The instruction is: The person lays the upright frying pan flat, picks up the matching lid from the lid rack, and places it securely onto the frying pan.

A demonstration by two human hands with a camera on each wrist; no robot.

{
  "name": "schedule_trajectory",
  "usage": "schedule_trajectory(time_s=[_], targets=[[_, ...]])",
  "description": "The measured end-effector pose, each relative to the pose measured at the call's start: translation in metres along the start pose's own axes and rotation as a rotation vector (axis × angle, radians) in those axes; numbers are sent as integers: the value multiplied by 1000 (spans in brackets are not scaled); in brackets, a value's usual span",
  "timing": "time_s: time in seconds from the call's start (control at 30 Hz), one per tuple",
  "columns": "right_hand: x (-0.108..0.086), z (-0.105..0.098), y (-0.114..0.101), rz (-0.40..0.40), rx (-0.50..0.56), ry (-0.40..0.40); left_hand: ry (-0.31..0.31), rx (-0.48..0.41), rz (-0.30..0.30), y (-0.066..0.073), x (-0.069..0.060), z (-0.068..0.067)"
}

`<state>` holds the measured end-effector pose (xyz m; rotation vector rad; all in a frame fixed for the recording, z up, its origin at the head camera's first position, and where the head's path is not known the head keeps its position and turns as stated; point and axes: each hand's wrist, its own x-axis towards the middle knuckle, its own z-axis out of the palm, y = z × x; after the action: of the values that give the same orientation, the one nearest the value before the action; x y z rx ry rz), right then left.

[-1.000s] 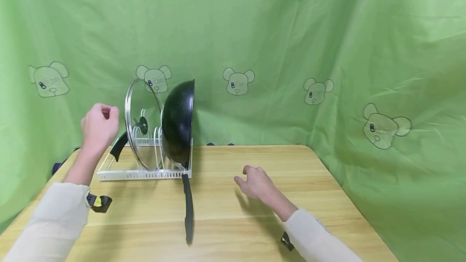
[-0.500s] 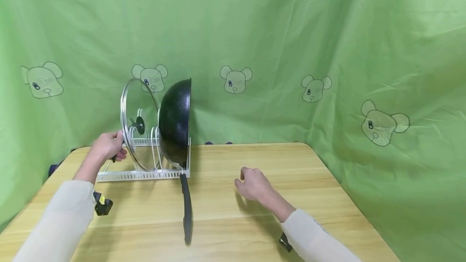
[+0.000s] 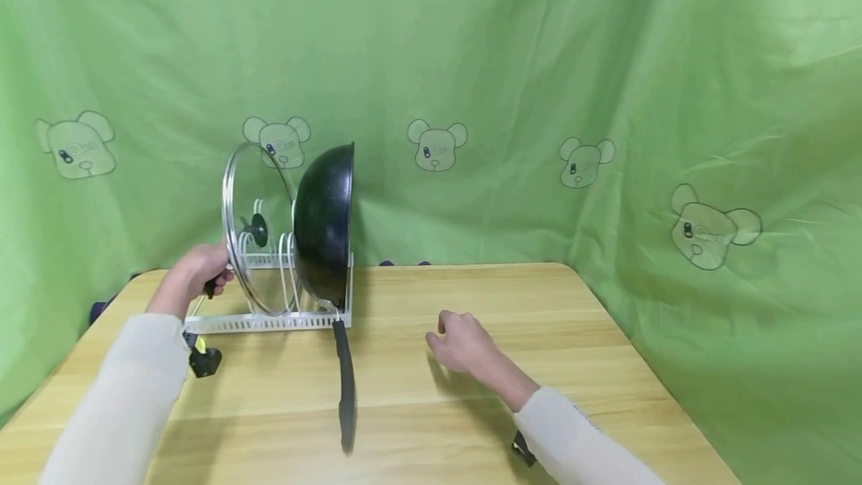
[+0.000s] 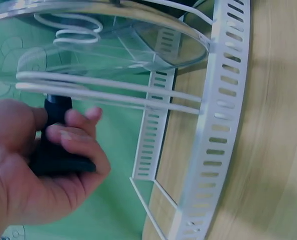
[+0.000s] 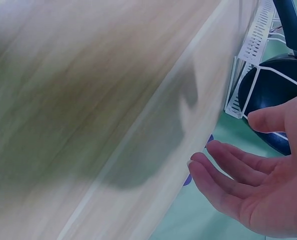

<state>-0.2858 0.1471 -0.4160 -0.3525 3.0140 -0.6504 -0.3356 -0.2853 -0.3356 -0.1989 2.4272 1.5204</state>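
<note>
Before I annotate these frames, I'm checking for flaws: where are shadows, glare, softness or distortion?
Head: crisp and bright, glints on the rim of the glass lid, soft shadows on the table; left wrist: left hand slightly soft, bluish tint, edge of the white rack looking bowed; right wrist: a broad shadow across the table.

High head view, wrists near, shared rack (image 3: 269, 322)

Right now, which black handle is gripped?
The short, flared black handle in the person's left hand; the long, slim black handle on the black round-bottomed pan is untouched.
</note>
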Motion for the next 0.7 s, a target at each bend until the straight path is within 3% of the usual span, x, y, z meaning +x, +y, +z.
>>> schedule_trajectory(time_s=[0.27,0.7], targets=[[3,3,-2,-6,-14,21,-52,20,50,-10,5,-3],[9,11,-23,-33,99,22,-37,-62,59,-18,7,-1]])
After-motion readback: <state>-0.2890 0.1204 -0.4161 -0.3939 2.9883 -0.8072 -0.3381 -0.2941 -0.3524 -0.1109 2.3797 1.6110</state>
